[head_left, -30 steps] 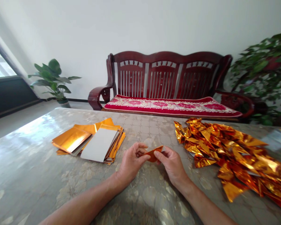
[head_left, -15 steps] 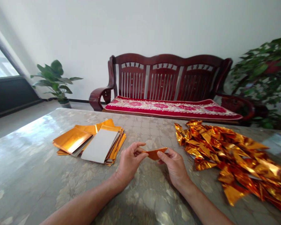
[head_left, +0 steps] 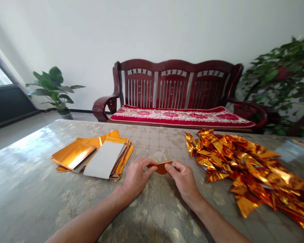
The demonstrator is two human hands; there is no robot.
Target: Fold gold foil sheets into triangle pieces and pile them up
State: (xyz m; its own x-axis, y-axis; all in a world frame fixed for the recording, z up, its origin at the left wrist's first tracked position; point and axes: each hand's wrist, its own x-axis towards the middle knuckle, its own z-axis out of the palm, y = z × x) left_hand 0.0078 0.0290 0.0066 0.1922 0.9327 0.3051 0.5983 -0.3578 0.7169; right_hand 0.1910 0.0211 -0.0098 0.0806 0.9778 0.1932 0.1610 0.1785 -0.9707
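Observation:
Between my two hands, above the middle of the table, is a small folded piece of orange-gold foil paper (head_left: 162, 168). My left hand (head_left: 138, 173) pinches its left end between thumb and fingers. At the right end, my right hand (head_left: 183, 177) grips it with the thumb on the near face. Left of my hands lies a loose stack of gold and grey-white sheets (head_left: 104, 160). A long heap of folded shiny gold foil pieces (head_left: 233, 155) spreads over the right side.
The table (head_left: 73, 199) has a patterned grey cover. A clear plastic bag (head_left: 294, 150) lies at its far right. Beyond stand a dark red wooden bench (head_left: 172, 84) with a red floral cushion, a potted plant (head_left: 54, 87) at left and leafy greenery (head_left: 281, 74) at right.
The view has shifted slightly, so most things appear farther left. My left hand's fingers have closed in more on the foil piece, and my right hand still grips its other end.

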